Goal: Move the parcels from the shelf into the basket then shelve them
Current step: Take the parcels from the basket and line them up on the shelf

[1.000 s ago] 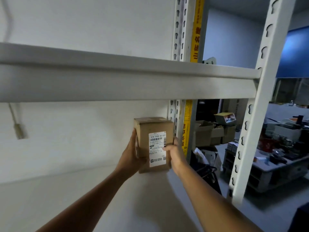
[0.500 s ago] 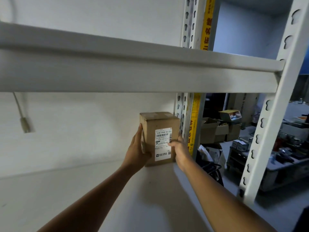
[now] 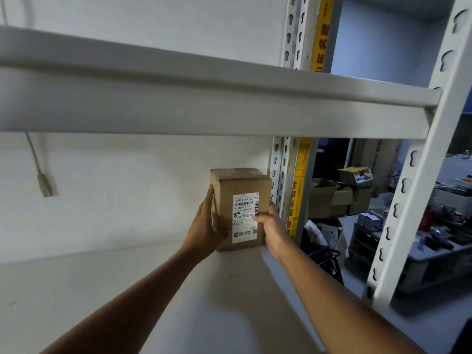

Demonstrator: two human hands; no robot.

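Shelving step: pressing the parcel [image 3: 240, 208] back toward the rear corner of the shelf [image 3: 178, 290], upright, printed label facing out.
Parcel place: it stands on the shelf board against the white back wall, just beside the perforated upright [image 3: 279, 180] at the right; whether its rear face touches the wall cannot be told.
Left hand [image 3: 204, 226]: fingers lie flat up the box's left face with the thumb round the front lower edge, so it grips that side.
Right hand [image 3: 272, 224]: thumb crosses the label and the fingers wrap behind the right edge, clasping the box from the other side.
Doing it well: judged from this, keep both sides squeezed evenly, slide the base flat along the board until it seats, and only then let go, one side at a time, so the tall narrow box does not tip.
Risk: the right knuckles sit close to the upright and could catch on it.
Basket: not in view.
Difference from half a second ago: the box sits slightly farther in and lower against the wall, the grip is unchanged, and the upper shelf beam [image 3: 229, 108] lies a little lower across the view.
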